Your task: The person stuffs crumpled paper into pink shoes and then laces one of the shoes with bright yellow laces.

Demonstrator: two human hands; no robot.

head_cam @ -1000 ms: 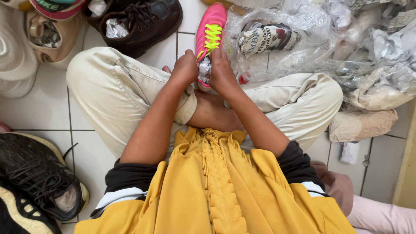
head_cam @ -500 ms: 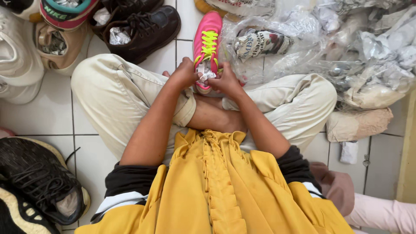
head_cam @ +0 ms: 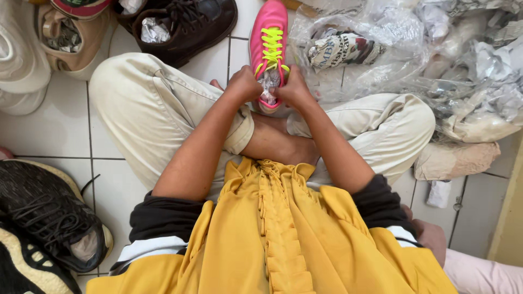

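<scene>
Head view, contents as they lie around the seated person's two hands:

1. Pink shoe (head_cam: 269,32) with bright yellow laces (head_cam: 272,43): lies on the white tiled floor (head_cam: 54,130), toe pointing away from the person, heel end gripped between both hands.
2. Left hand (head_cam: 243,85): fingers curled closed on the left side of the shoe's opening, thumb at the rim.
3. Right hand (head_cam: 295,87): likewise curled closed on the right side of the opening, just across from the left hand, the two hands nearly touching.
4. Crumpled paper stuffing (head_cam: 268,84): pale, wrinkled, sits in the mouth of the shoe between the two hands; whether the fingertips pinch it cannot be told.
5. Crossed legs in cream trousers (head_cam: 147,103): directly below both hands, a bare foot under the wrists.
6. Yellow garment (head_cam: 278,234): nearer the person than the hands, across the lap.
7. Dark brown shoe (head_cam: 185,24): beyond and to the left of the left hand, paper tucked inside.
8. Tan shoe (head_cam: 71,38): farther left again, also stuffed.
9. Black mesh sneaker (head_cam: 49,218): well to the left, nearer than the hands.
10. Heap of clear plastic bags and crumpled paper (head_cam: 436,60): beyond and to the right of the right hand, one patterned shoe (head_cam: 343,49) wrapped inside.
</scene>
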